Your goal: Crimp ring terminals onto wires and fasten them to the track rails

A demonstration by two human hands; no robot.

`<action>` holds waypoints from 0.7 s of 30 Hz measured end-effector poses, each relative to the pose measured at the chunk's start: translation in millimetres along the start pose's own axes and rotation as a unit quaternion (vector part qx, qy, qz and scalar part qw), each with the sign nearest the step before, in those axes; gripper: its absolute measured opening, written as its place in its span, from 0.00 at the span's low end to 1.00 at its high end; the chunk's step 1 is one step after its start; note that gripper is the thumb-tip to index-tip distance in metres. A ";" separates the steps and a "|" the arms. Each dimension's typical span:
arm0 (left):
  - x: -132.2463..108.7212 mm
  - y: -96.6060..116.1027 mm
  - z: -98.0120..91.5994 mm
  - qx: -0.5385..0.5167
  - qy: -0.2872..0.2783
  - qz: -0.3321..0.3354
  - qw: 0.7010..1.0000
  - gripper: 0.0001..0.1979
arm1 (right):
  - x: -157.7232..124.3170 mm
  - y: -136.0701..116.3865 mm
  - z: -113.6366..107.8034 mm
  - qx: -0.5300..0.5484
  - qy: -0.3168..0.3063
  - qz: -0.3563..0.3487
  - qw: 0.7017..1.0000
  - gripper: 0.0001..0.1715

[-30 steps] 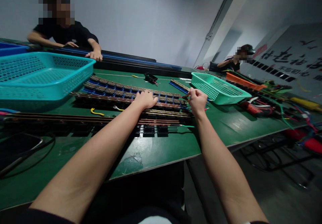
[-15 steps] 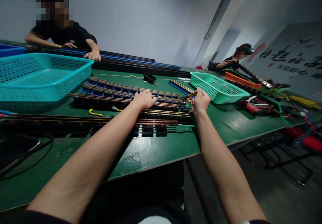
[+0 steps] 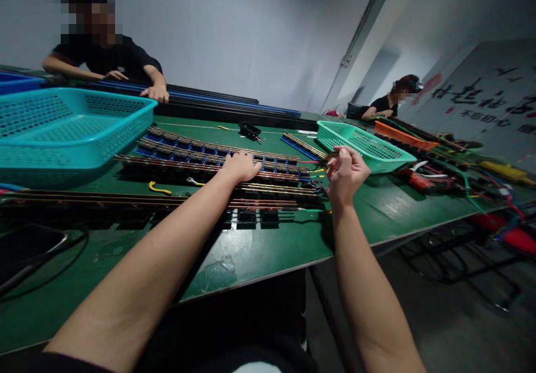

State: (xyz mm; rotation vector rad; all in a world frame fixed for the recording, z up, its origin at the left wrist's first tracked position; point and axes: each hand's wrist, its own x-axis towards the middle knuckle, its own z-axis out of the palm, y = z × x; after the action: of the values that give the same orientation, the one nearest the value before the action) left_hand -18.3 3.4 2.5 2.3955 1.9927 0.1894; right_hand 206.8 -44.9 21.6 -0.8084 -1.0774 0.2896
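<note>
My left hand lies across the blue and black strips with metal rods, fingers bent over them and thumb apart. Its grip is partly hidden underneath. Past the strips' right end, my right hand is raised with its fingers pinched together. A red wire runs from the strips toward that pinch, where a small dark, brownish piece shows at the fingertips, too small to name. Just below it, a short yellow wire sticks out. Nearer me lies a longer black strip with copper-coloured rods.
A turquoise basket stands left, a green basket behind my right hand. Further right are a red-handled tool, an orange tray and tangled wires. One co-worker leans over the far side; another person sits far right.
My right hand has moved a little right and up, away from the strips' end, and the red wire now shows stretched out. My left hand stays put. The far-right person's arm is lower.
</note>
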 end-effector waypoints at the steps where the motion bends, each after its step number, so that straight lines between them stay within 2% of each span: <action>1: -0.1 0.1 -0.1 0.001 0.000 -0.001 1.000 0.32 | -3.0 -2.2 -2.2 -0.013 0.004 -0.004 1.000 0.15; 5: 0.4 0.0 -0.2 0.003 0.000 -0.004 1.000 0.31 | -9.1 -5.4 -6.9 -0.063 0.029 -0.021 0.997 0.15; 9: 1.2 -0.1 -0.2 0.004 -0.004 -0.005 1.000 0.32 | -7.5 -4.8 -8.3 -0.045 0.046 -0.020 0.998 0.14; 17: 0.8 0.2 -0.6 0.002 -0.007 -0.006 1.000 0.32 | -0.8 7.4 -10.6 -0.111 0.047 -0.026 0.992 0.16; 21: 1.2 -0.4 0.1 0.000 0.000 0.000 1.000 0.32 | 2.6 15.3 -9.1 -0.164 0.016 -0.006 0.986 0.16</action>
State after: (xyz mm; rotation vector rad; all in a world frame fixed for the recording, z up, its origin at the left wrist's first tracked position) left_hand -18.5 4.7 2.5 2.3957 1.9933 0.1892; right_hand 218.4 -36.9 10.5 -1.0957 -1.1149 0.0890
